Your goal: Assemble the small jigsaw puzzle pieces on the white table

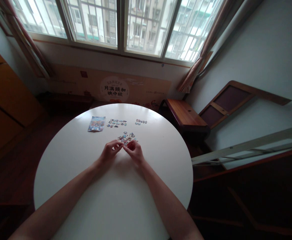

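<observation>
A loose pile of small colourful jigsaw puzzle pieces (126, 137) lies on the white table just beyond my fingertips. My left hand (111, 149) is at the near left edge of the pile, thumb and fingers drawn into a pinch. Close beside it, my right hand (134, 151) is also pinched, and the fingertips of both hands almost meet. Whatever sits between the fingers is too small to make out. Farther back are sorted rows of jigsaw pieces (117, 123), and to their right a smaller group of pieces (141, 122).
A printed picture sheet or packet (96, 123) lies at the back left of the round white table (68, 160). Past the table's right edge stands a wooden bench (186, 115). Barred windows (146, 30) and a printed banner (141, 78) are beyond the far edge.
</observation>
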Demonstrator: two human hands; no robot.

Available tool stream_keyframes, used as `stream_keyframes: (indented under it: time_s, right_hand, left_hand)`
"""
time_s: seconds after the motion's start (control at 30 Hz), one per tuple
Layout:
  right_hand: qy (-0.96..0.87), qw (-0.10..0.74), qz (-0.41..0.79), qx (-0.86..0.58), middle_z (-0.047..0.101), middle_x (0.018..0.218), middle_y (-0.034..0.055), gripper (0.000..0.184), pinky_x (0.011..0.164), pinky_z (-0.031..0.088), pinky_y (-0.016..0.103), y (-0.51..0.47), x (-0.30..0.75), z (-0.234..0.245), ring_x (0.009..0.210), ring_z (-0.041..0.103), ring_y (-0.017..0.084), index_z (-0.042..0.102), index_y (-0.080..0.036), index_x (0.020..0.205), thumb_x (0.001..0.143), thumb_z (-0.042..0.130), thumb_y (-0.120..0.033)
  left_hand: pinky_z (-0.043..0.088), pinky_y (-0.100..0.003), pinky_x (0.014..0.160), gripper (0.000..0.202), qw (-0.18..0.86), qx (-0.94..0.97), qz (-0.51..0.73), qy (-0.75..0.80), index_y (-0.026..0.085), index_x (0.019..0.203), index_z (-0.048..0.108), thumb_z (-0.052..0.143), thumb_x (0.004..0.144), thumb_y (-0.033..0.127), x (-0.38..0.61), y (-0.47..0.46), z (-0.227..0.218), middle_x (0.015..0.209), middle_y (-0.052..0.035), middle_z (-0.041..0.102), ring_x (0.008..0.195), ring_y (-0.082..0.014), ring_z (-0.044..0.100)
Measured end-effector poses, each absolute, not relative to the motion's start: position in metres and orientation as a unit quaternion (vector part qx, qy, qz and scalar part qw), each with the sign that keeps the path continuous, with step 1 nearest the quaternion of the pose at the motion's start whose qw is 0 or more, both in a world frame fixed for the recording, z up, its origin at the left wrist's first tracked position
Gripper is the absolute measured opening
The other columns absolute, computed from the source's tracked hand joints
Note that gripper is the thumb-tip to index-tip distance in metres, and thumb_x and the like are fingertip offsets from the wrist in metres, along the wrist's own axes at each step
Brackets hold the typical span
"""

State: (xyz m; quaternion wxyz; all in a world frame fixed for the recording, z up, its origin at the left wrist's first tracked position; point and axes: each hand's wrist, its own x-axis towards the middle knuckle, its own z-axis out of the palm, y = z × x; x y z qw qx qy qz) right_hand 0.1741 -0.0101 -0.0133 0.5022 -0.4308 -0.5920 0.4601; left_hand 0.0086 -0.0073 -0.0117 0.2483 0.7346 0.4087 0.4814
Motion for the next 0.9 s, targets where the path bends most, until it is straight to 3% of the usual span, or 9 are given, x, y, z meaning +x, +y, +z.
stream_keyframes:
  time_s: [0.9]
  right_hand:
    - [-0.590,0.510,0.465,-0.420,0.052,0.063,-0.0040,0.028,0.050,0.038,0.022,-0.0106,0.1743,-0.0135,0.054,0.046,0.010,0.051,-0.020,0.076,0.069,0.069,-0.039]
  left_hand:
    - [0.046,-0.022,0.057,0.014,0.254,0.735,0.476,0.411,0.016,0.084,0.067,0.059,0.083,0.027,0.0087,-0.0076,-0.0117,0.075,-0.0038,0.064,0.060,-0.0112,0.057]
